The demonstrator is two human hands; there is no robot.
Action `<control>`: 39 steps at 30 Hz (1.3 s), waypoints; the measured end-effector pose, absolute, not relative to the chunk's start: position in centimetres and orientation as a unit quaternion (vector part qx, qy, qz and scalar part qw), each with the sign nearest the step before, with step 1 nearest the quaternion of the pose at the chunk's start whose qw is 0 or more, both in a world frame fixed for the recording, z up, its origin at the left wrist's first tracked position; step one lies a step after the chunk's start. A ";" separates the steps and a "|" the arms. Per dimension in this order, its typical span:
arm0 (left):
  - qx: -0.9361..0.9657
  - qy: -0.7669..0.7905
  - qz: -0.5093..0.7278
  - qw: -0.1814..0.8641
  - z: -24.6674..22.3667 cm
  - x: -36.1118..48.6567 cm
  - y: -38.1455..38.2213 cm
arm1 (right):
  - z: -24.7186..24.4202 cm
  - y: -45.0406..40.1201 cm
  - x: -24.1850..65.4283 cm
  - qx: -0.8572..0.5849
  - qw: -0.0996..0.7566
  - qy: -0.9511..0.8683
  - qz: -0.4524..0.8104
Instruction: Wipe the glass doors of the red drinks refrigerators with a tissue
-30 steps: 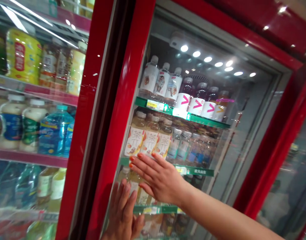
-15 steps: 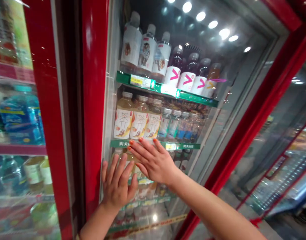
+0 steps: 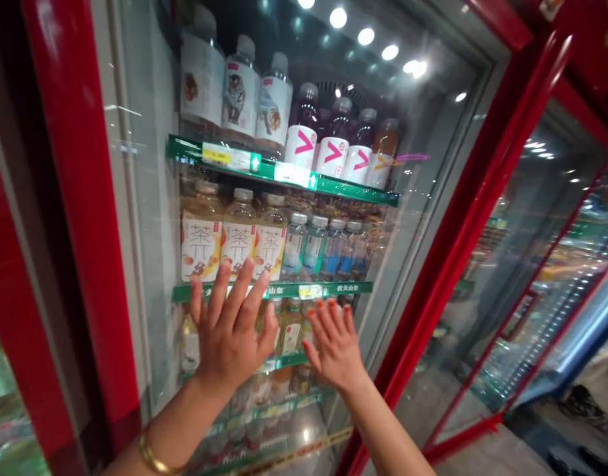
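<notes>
Both of my hands are raised, palms forward, before the glass door (image 3: pixel 149 231) of a red-framed drinks fridge. My left hand (image 3: pixel 229 330) has its fingers spread, with a gold bangle (image 3: pixel 155 456) on the wrist. My right hand (image 3: pixel 333 344), with orange nails, is also open, fingers a little apart. Neither one holds anything. Whether they touch the glass, I cannot tell. Behind the fingers are tea bottles (image 3: pixel 239 241) with white labels and smaller water bottles (image 3: pixel 315 244). My left hand hides part of the lower shelves.
On the upper shelf stand clear bottles with tiger labels (image 3: pixel 241 89) and dark purple bottles (image 3: pixel 332 155). A red door frame (image 3: pixel 462 218) slants along the right. Another fridge (image 3: pixel 512 330) is beyond it. Dark objects lie on the floor at lower right.
My right hand has moved right and slightly down, away from my left. My left hand sits a little higher, with fingers wider apart. The view has shifted right.
</notes>
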State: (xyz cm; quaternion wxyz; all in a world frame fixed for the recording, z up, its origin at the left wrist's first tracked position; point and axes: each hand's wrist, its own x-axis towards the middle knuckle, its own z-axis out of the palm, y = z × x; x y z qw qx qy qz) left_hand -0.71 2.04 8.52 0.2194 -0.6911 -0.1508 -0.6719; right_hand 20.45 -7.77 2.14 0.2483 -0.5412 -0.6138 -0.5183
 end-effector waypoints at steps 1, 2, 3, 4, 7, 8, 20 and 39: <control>-0.689 -0.153 -0.671 0.227 8.2 -0.5 2.3 | 2.2 -8.6 22.5 -0.580 0.284 -0.565 -0.513; -0.688 -0.156 -0.670 0.232 8.0 -0.4 2.4 | 3.1 -9.2 24.4 -0.617 0.329 -0.509 -0.502; -0.686 -0.162 -0.670 0.235 7.7 -0.4 2.4 | 4.4 -9.5 25.9 -0.641 0.374 -0.458 -0.488; -0.684 -0.169 -0.669 0.236 7.5 -0.4 2.4 | 6.1 -9.4 26.6 -0.652 0.411 -0.421 -0.479; -0.683 -0.174 -0.670 0.231 7.3 -0.5 2.4 | 10.1 -7.2 23.2 -0.631 0.431 -0.421 -0.490; -0.688 -0.167 -0.670 0.224 7.3 -0.6 2.4 | 10.5 -6.3 20.9 -0.613 0.398 -0.470 -0.495; -0.669 -0.165 -0.692 0.215 7.1 -0.4 2.6 | 15.1 -6.8 22.7 -0.616 0.434 -0.448 -0.482; -0.731 -0.200 -0.592 0.272 7.3 -0.4 2.6 | 3.9 -7.2 20.5 -0.545 0.283 -0.597 -0.516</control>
